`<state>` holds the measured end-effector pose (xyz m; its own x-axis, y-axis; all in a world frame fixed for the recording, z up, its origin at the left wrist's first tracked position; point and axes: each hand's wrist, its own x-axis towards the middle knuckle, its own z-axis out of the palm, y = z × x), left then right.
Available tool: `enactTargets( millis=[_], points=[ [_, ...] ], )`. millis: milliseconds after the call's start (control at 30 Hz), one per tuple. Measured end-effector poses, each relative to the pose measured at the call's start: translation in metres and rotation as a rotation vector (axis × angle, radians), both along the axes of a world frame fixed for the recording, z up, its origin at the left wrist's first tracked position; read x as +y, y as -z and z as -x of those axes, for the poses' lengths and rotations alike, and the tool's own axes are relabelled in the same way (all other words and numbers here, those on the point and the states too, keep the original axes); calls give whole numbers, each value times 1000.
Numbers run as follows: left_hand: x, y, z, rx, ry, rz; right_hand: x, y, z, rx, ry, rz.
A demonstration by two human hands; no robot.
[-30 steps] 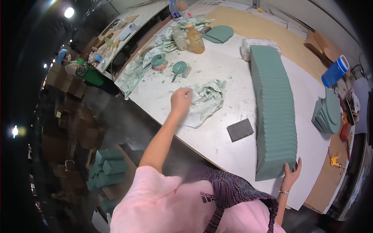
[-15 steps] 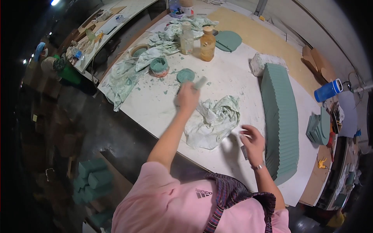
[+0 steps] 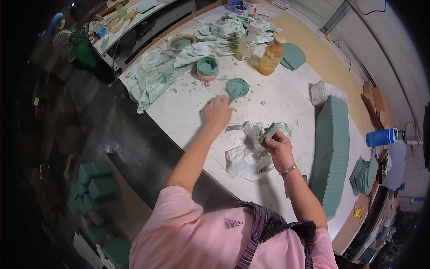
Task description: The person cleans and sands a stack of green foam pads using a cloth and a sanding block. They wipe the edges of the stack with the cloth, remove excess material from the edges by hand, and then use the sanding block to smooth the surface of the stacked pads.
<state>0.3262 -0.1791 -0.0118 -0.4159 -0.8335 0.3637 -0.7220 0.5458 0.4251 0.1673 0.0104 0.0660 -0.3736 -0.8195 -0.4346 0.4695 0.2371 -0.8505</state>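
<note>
My left hand [image 3: 218, 112] reaches over the table with curled fingers at the near edge of a round lid of green paste [image 3: 238, 87]. At its fingertips is a thin flat tool like a small spatula [image 3: 236, 99], mostly hidden, its tip against the paste. My right hand [image 3: 280, 150] is closed on a small green block [image 3: 268, 132], held up above a crumpled, stained white cloth [image 3: 248, 163]. A flat metal strip [image 3: 234, 127] lies beside the cloth.
An open jar of green paste [image 3: 207, 67], two bottles [image 3: 271, 56] and stained rags [image 3: 161, 85] stand or lie farther back. A long ribbed green piece [image 3: 331, 157] rests at my right against a white block [image 3: 327, 93]. Another person [image 3: 67, 42] is far left.
The small green block has passed from my left hand to my right, which has risen over the cloth. My left hand now holds the spatula-like tool by the paste. The view has shifted.
</note>
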Motion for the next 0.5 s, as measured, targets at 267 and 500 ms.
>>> enactTargets(
  millis=[267, 500],
  points=[
    [-22, -16, -21, 226, -117, -51, -24, -2, 12, -68, 11, -91],
    [-116, -73, -58, 396, -166, 143, -75, -3, 17, -85, -98, -28]
  ],
)
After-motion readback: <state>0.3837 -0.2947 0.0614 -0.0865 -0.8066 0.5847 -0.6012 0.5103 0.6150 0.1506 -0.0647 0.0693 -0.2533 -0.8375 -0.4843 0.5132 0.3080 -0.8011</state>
